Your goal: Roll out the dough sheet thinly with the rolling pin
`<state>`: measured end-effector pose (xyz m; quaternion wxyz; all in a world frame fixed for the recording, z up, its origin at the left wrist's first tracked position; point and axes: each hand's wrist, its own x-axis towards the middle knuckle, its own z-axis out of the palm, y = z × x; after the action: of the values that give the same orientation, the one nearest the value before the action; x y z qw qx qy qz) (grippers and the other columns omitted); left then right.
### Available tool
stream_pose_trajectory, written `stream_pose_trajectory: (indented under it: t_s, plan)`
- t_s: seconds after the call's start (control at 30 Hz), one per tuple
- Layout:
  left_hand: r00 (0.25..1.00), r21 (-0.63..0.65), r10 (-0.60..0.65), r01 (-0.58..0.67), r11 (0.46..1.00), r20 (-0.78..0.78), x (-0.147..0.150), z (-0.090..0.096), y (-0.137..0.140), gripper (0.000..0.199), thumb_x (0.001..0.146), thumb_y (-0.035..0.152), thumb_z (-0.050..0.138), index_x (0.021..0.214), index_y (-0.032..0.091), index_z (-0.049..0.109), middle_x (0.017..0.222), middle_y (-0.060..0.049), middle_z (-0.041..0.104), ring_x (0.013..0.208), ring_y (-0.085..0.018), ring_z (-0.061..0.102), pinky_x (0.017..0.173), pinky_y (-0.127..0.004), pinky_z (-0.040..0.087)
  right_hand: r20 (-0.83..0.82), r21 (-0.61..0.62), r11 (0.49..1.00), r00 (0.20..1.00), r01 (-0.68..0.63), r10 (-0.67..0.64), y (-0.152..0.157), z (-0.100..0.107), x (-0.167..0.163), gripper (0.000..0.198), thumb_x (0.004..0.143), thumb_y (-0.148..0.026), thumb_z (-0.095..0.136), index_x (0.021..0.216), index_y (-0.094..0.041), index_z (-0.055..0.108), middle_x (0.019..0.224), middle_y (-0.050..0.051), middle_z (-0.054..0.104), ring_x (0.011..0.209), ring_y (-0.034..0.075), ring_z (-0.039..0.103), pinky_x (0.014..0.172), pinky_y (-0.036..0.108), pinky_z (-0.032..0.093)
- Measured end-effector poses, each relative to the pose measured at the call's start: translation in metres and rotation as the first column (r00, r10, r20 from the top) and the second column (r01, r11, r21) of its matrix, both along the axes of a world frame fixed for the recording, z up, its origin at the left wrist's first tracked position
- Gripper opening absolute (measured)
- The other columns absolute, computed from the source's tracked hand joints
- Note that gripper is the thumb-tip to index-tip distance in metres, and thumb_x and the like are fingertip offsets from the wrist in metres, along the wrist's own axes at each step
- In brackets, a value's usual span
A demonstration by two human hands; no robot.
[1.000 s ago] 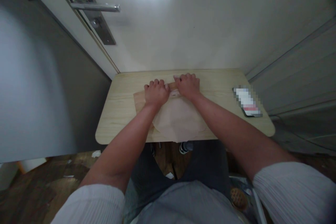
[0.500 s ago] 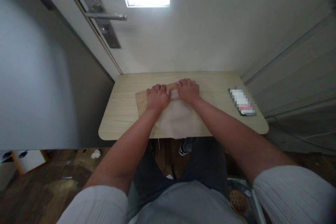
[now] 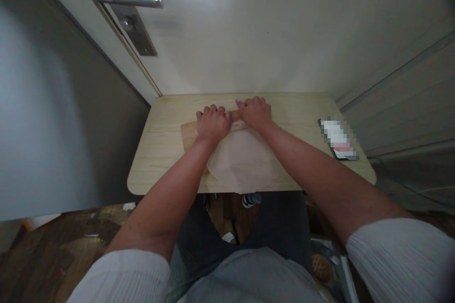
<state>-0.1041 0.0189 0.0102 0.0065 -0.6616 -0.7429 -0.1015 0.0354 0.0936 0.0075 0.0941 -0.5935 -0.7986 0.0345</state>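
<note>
At upper L, a metal handle (image 3: 130, 0) sits on the door (image 3: 291, 38), w/ a pale wood tbl (image 3: 152, 156) below. On it, the corner of a brown sheet (image 3: 188, 135) pokes out beside the L hand (image 3: 213, 123): knuckles up, fingers bent down, thumb twd the other hand. Btwn the hands a short brown strip (image 3: 235, 115) shows at the far side of a thin pale sheet (image 3: 245, 161), which spreads btwn the forearms to the tbl's near edge. R hand (image 3: 255, 112) is posed abt the same, on the strip's R end. Both touch it, but can't tell if fingers are closed round it or only pressing; undersides hidden. Phone (image 3: 337, 139) lies well apart at far R, screen pixelated. Step in hand: prob. pressing or rolling the strip at the sheet's far end. Next move calls for even pressure L & R, w/ the sheet kept flat & straight.
</note>
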Motion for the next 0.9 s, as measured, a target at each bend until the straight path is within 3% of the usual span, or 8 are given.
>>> stream_pose_trajectory:
  t_s: [0.4,0.9]
  plan:
    - [1.000,-0.027,-0.013,0.013,1.000,-0.003,-0.008,-0.004,0.020,0.055,0.100,0.046,0.021,0.114,0.019,0.067,0.119,-0.017,0.065,0.111,-0.034,0.056,0.096,-0.052,0.035,-0.033,-0.034,0.998,0.998,0.052,-0.053,0.026,0.000,-0.014,0.084,0.096,-0.071,0.018,0.110,-0.010,0.073,0.112,0.024,0.067,0.109,0.035,0.060,0.091,0.048,0.042]
    - [0.997,-0.071,0.008,-0.003,0.997,0.077,-0.018,-0.011,0.041,0.058,0.101,0.044,0.015,0.111,0.018,0.067,0.111,-0.018,0.070,0.104,-0.034,0.062,0.097,-0.054,0.034,-0.082,-0.009,0.999,0.995,0.049,-0.049,0.046,-0.004,-0.025,0.089,0.095,-0.072,0.014,0.111,-0.006,0.072,0.109,0.026,0.069,0.104,0.035,0.062,0.090,0.046,0.043]
